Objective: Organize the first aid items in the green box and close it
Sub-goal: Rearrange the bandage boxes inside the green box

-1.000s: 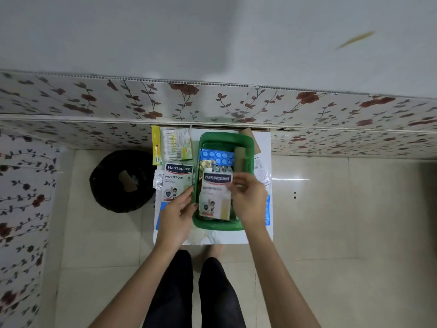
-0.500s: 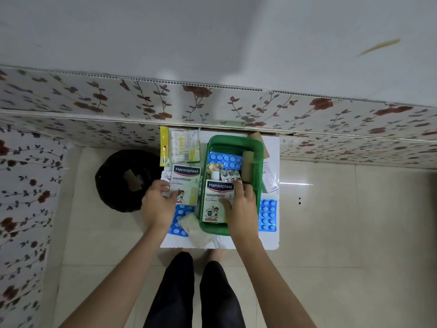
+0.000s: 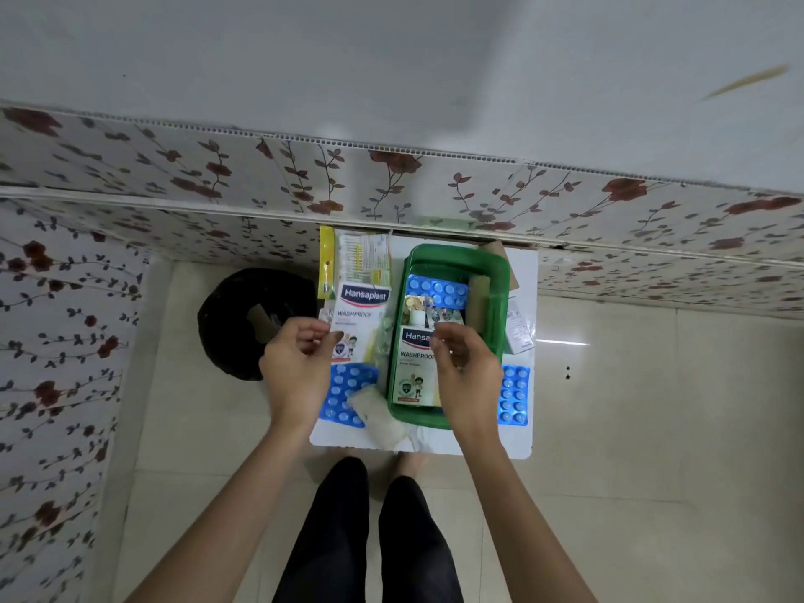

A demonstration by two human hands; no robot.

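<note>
The green box (image 3: 452,259) stands open on a small white table (image 3: 520,441). It holds a blue blister pack (image 3: 437,292), small vials (image 3: 428,315), a beige roll (image 3: 478,300) and one Hansaplast carton (image 3: 411,372). My right hand (image 3: 467,378) hovers over that carton with its fingers loosely curled and holds nothing. A second Hansaplast carton (image 3: 359,313) lies on the table left of the box. My left hand (image 3: 298,369) pinches its lower left corner between thumb and fingers.
A yellow packet (image 3: 326,263) and a swab pack (image 3: 363,263) lie at the back left. Blue blister packs (image 3: 341,396) (image 3: 515,393) flank the box, with a white gauze roll (image 3: 378,422) in front. A black bin (image 3: 243,319) stands on the floor to the left.
My right hand has lifted off the carton in the green box. My left hand has closed on the corner of the second carton on the table.
</note>
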